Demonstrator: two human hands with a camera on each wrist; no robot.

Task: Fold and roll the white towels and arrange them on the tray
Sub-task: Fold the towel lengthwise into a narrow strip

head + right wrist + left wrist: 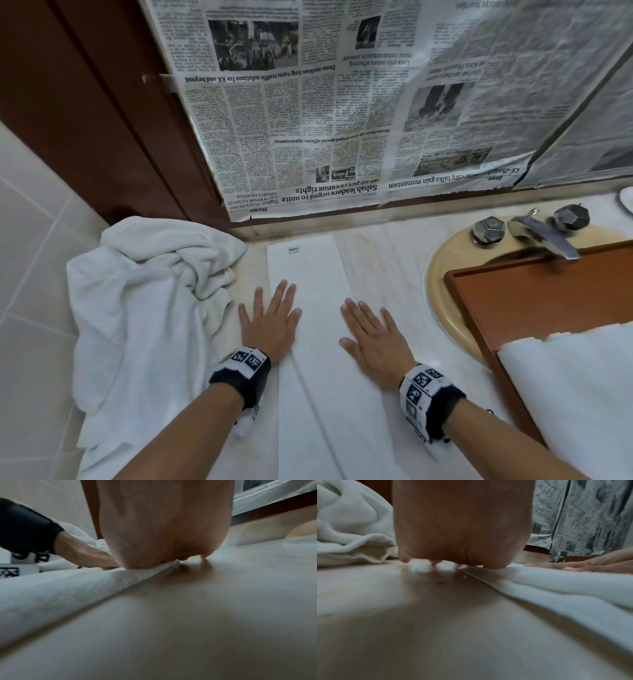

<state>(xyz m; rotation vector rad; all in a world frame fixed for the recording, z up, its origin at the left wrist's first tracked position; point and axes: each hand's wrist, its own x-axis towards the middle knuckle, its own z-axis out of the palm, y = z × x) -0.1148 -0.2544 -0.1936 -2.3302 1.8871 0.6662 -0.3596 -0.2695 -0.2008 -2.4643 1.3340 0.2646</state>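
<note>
Both palms flat on a long folded towel, smoothing it before the roll

The left hand (270,322) and right hand (371,337) rest spread and gripping nothing on the folded towel (310,274) on the counter (383,253); press evenly outward so the edges stay aligned. Its long axis runs away towards the newspaper (308,120), between the towel heap (144,291) and the tray (534,298)

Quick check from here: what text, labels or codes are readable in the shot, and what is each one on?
All headlines are on the upside-down newspaper:
"Sabah leaders urged to unite on 40 pct revenue rights"
"Ewon outlines long-term traffic solutions for KK and beyond"
"Debate heats up over alleged special officers appointments"
"Home"
Newspaper body text: too small to read.
Tag on the folded towel: too blurred to read.
Wristbands: black-and-white marker codes, no words.
</note>
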